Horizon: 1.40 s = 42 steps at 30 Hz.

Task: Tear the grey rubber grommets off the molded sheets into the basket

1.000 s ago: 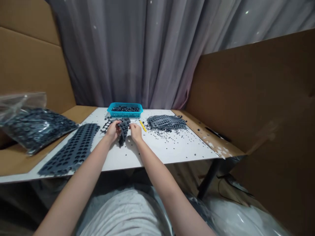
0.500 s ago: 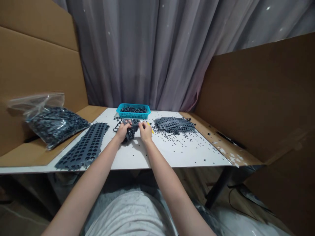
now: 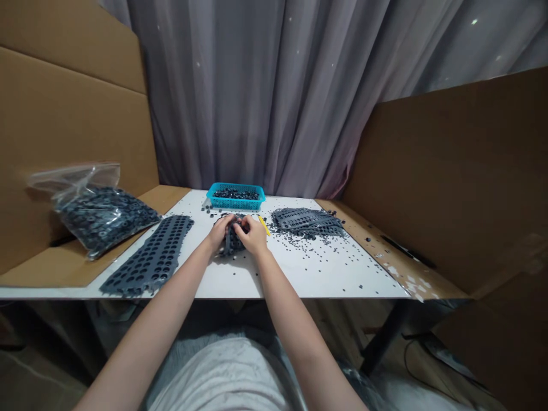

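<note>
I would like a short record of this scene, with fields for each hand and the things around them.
left hand: grips the dark rubber sheet
right hand: grips the same sheet
behind hands: blue basket holding small dark rings
left of hands: flat perforated mat, clear bag of rings
right of hands: yellow stick, pile of punched sheets
surface: white table

White table (image 3: 299,274): blue basket (image 3: 236,197) at its far edge; punched mat (image 3: 149,257) at left; sheet pile (image 3: 308,221) at right; plastic bag (image 3: 98,211) beyond left edge.
</note>
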Motion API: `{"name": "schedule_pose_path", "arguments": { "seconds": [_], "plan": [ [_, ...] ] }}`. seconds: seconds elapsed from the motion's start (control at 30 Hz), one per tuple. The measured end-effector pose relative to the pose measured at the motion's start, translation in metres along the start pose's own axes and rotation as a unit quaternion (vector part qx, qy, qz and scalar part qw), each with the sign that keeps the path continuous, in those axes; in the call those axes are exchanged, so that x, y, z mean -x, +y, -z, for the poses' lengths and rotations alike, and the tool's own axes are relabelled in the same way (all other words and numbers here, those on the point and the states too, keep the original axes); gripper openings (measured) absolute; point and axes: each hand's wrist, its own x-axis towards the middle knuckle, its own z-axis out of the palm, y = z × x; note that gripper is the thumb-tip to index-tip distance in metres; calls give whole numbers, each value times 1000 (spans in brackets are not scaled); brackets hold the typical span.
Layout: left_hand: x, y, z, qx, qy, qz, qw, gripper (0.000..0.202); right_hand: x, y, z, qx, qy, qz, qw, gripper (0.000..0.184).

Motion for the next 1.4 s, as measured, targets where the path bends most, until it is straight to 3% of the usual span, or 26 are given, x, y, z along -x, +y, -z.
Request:
{"name": "schedule_pose_path", "arguments": {
  "seconds": [0.17, 0.37, 0.6, 0.83, 1.07, 1.27, 1.4],
  "plan": [
    [3, 5, -2, -5, -22, -31, 999, 33, -1, 5, -4, 46, -42, -11, 998, 25],
    [-4, -3, 5, -45, -28, -31, 998, 25, -2, 9, -4, 58, -73, -30, 995, 21],
    [-3, -4, 8, -94, -2, 2, 996, 18, -5, 12, -5, 7, -59, -68, 996, 25],
    [2, -2, 1, -110, -49, 47, 992, 27, -7, 20, -10, -92, -79, -84, 989, 29],
    [1, 6, 8, -104, -31, 28, 994, 21, -7, 19, -7, -196, -170, -100, 961, 39],
    [7, 5, 7, -56, -74, 82, 992, 28, -8, 18, -11, -287, -192, -148, 927, 40],
    [9, 6, 1, 7, -69, 92, 993, 27, -12, 14, -13, -373, -188, -184, 890, 36]
  ]
}}
